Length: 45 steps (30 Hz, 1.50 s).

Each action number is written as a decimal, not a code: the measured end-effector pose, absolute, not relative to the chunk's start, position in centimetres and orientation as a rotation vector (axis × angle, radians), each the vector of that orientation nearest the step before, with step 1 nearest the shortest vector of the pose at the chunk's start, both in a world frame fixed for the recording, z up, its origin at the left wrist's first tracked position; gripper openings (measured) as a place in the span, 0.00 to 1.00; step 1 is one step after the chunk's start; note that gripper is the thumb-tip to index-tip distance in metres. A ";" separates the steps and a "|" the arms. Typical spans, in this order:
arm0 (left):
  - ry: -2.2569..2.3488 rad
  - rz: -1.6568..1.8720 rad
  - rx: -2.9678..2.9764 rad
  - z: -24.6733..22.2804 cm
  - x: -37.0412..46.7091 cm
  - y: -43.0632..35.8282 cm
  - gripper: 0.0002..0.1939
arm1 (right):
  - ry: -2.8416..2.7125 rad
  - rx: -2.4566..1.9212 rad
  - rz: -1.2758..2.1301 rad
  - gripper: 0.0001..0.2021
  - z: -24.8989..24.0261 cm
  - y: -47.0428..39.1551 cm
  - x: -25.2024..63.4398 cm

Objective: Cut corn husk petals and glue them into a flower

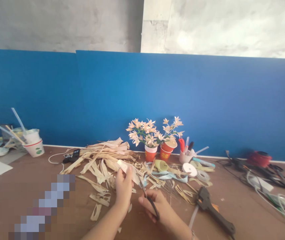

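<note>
And there's my left hand (124,185), reaching farther forward, left thumb (129,173) pointing up and away, pinched firmly! Just beside it, lower, my right hand (156,201) curls into a grip, right thumb (143,201) angled leftward. My left forearm (107,221) and right forearm (178,225) slant inward.

Head-worn view, forward and down at hands (124,184)

On table (252,213): husk pile (112,153) far, left of cups (150,155) with flowers (147,131); pen cup (184,158) right of those; glue gun (213,211) near right; husk strip (125,165) in left hand (123,183), scissors (153,208) in right hand (161,204); partition (207,100) behind table
</note>
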<state>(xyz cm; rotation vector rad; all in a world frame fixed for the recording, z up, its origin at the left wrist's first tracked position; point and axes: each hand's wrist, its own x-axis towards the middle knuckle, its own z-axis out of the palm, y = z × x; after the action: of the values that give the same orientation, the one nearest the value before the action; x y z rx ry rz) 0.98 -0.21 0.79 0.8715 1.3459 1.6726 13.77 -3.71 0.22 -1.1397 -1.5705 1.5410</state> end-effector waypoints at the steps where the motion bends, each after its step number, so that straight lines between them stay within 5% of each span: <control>1: 1.347 1.667 0.874 1.0 1.0 -0.3 0.17 | -1.571 -1.135 1.543 0.25 0.3 -3.7 13.8; 45: 1.058 1.416 0.967 1.5 -1.4 1.3 0.18 | -1.633 -1.125 1.697 0.21 -0.2 -3.4 14.8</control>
<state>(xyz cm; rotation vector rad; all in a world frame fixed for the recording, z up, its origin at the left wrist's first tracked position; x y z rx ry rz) -1.40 1.32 1.52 0.9669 1.0576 1.4158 14.84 -3.36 -0.19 -1.1255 -1.6334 1.6974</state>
